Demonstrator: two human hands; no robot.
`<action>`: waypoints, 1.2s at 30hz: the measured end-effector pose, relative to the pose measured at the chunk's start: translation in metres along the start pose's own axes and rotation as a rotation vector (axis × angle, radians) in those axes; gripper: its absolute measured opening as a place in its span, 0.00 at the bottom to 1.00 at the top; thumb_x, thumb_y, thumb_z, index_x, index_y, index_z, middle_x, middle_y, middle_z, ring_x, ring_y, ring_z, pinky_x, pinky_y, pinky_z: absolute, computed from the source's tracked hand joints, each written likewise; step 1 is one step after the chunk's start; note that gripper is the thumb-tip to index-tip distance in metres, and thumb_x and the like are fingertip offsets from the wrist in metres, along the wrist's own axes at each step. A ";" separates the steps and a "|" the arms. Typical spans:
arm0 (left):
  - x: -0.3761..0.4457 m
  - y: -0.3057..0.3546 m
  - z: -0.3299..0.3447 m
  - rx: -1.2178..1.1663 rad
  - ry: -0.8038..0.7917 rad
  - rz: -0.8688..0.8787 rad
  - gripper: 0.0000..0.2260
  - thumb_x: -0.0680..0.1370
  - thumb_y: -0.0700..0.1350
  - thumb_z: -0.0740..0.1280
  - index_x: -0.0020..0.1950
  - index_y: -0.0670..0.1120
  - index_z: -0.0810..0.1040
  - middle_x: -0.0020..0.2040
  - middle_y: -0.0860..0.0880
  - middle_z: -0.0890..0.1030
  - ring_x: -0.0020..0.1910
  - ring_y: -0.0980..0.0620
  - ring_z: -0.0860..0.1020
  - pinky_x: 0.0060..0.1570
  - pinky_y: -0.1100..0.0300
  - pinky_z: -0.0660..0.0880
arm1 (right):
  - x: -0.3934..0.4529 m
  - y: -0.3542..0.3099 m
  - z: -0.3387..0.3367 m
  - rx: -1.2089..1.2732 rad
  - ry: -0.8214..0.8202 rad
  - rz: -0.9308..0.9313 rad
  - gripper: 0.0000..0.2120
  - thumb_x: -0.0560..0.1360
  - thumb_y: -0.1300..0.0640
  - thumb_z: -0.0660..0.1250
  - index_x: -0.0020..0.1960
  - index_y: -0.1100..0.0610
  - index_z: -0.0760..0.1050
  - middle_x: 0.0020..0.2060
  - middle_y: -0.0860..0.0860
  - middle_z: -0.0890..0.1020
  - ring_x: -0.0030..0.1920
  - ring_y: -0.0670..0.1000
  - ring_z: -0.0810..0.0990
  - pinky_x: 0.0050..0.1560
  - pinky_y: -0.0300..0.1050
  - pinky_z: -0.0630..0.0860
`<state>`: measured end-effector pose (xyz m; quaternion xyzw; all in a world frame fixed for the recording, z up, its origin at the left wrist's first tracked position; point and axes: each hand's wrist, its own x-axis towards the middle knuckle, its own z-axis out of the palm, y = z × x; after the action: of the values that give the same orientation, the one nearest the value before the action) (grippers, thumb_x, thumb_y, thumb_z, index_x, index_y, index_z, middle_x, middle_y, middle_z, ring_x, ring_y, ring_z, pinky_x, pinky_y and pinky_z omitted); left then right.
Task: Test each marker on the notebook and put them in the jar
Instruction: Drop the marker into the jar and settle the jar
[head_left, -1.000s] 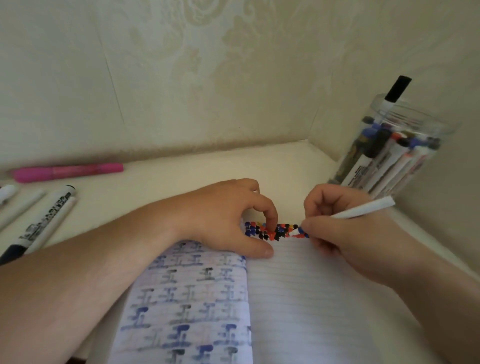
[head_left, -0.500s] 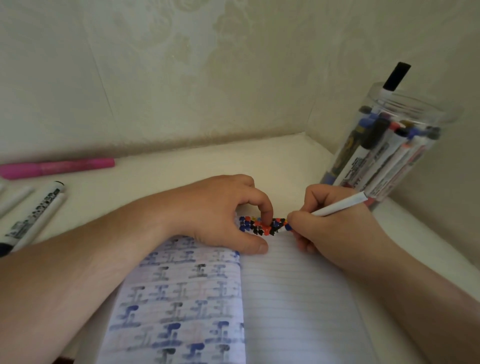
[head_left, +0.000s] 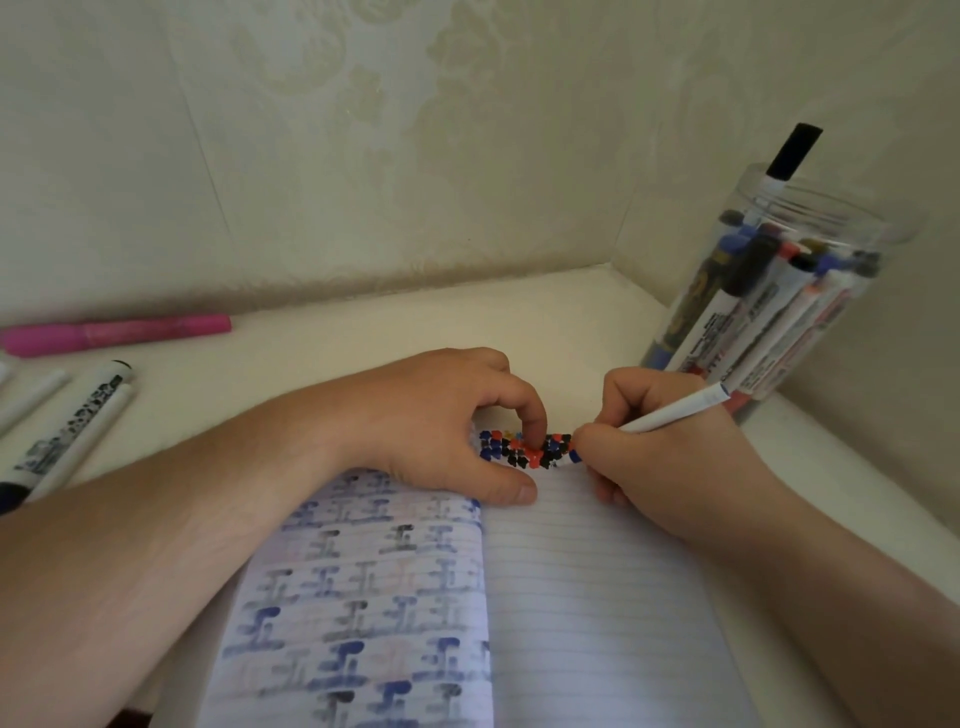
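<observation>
Head cam Q: what do the hands do?
A: R hand (head_left: 670, 457) grips white marker (head_left: 675, 413), tip on notebook (head_left: 597, 597) top. L hand (head_left: 447, 421) curled, finger pressing page, holds nothing. Jar (head_left: 810, 291) at 2 o'clock.

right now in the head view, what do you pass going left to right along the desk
pink marker → black-capped markers → left hand → colored test dots → right hand holding a white marker → jar of markers

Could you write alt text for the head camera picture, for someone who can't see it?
A right hand writes with a white marker on an open notebook that the left hand holds flat; a jar of markers stands at right.
</observation>
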<state>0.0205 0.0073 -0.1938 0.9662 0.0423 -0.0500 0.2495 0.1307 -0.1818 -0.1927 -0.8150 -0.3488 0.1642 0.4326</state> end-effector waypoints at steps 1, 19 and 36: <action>0.000 0.000 0.000 0.001 -0.002 0.000 0.18 0.69 0.70 0.74 0.56 0.70 0.76 0.48 0.60 0.72 0.48 0.62 0.72 0.46 0.60 0.71 | 0.001 0.000 0.000 -0.001 0.005 -0.003 0.12 0.71 0.67 0.71 0.34 0.64 0.69 0.25 0.62 0.80 0.21 0.46 0.76 0.22 0.38 0.68; 0.000 -0.001 0.000 0.019 -0.002 0.002 0.17 0.69 0.70 0.73 0.55 0.71 0.75 0.48 0.60 0.72 0.49 0.63 0.72 0.44 0.62 0.67 | 0.003 0.004 0.001 0.067 0.018 0.006 0.14 0.73 0.68 0.70 0.32 0.61 0.70 0.25 0.59 0.81 0.22 0.48 0.78 0.23 0.38 0.69; 0.002 -0.011 -0.002 -0.326 0.245 -0.039 0.08 0.85 0.42 0.65 0.61 0.53 0.71 0.52 0.66 0.85 0.58 0.66 0.79 0.61 0.62 0.73 | 0.008 0.003 -0.022 0.702 -0.122 -0.053 0.04 0.69 0.59 0.74 0.37 0.54 0.81 0.27 0.55 0.75 0.26 0.51 0.71 0.25 0.40 0.64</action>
<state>0.0220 0.0179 -0.1973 0.9109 0.0986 0.0704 0.3944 0.1504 -0.1902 -0.1827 -0.5962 -0.3173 0.3110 0.6687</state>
